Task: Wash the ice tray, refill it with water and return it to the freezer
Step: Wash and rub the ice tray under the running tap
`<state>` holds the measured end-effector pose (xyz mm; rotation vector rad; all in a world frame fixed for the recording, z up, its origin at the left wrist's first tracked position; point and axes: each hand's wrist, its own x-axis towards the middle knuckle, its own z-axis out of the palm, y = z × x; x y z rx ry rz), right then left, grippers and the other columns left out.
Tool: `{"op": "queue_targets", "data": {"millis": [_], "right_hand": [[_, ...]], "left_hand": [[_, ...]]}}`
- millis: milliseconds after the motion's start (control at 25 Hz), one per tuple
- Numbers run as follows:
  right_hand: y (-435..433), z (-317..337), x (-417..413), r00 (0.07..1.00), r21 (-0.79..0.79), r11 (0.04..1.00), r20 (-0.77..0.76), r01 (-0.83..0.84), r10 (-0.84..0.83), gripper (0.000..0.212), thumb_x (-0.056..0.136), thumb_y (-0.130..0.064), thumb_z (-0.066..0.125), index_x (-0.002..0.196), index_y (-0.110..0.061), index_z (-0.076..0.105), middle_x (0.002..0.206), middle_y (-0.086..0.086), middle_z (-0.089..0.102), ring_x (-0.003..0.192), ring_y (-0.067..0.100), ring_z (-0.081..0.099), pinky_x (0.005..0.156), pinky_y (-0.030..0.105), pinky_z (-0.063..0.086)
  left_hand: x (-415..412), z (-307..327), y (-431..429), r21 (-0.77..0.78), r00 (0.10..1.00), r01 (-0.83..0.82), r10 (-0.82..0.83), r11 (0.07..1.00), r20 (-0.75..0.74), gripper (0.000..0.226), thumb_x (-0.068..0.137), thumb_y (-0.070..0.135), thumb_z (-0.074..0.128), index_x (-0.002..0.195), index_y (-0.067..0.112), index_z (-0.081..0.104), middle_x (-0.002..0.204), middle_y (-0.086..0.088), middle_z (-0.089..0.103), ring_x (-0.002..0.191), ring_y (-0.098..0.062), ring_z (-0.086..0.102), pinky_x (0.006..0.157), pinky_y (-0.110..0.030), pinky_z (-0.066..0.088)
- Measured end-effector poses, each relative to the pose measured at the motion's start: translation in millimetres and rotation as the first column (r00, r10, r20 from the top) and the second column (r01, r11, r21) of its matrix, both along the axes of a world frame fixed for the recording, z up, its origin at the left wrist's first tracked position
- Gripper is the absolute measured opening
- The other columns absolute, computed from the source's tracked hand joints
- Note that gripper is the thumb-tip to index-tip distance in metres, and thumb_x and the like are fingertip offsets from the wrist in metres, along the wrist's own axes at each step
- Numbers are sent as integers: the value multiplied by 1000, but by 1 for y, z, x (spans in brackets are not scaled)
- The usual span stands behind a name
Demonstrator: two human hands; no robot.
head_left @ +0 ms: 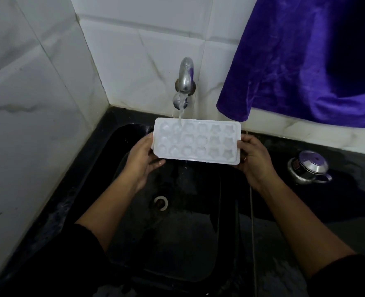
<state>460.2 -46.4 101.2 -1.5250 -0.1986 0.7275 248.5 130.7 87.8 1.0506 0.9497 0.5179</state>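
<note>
Black sink (177,243) spreads beneath our forearms; above its drain (161,203) our left hand (142,161) and right hand (255,161) each curl fingers round a short end of the white ice tray (196,140), held level between them. Just beyond our left fingertips, water (180,116) from the steel tap (185,78) falls into a far-row cell; purple cloth (306,61) hangs beyond our right fingers
</note>
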Motion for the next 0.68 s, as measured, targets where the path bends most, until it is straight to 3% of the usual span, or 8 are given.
{"op": "queue_targets", "data": {"millis": [360,680], "right_hand": [[40,-36,-39,987,-87,989,-119,-117,106,17,106,-12,51,119,-13,61,114,10,76,94,26,78,74,40,63],[52,12,-33,984,-16,986,66,-165,166,13,105,-19,56,112,-19,66,109,3,78,95,22,76,66,33,60]], "left_hand": [[-34,35,27,191,998,-58,52,980,36,31,106,38,48,127,35,71,123,7,75,113,-17,71,89,-38,59],[-46,-9,19,-70,989,-147,146,987,-19,28,107,43,48,126,33,65,123,2,74,108,-19,72,92,-42,56]]}}
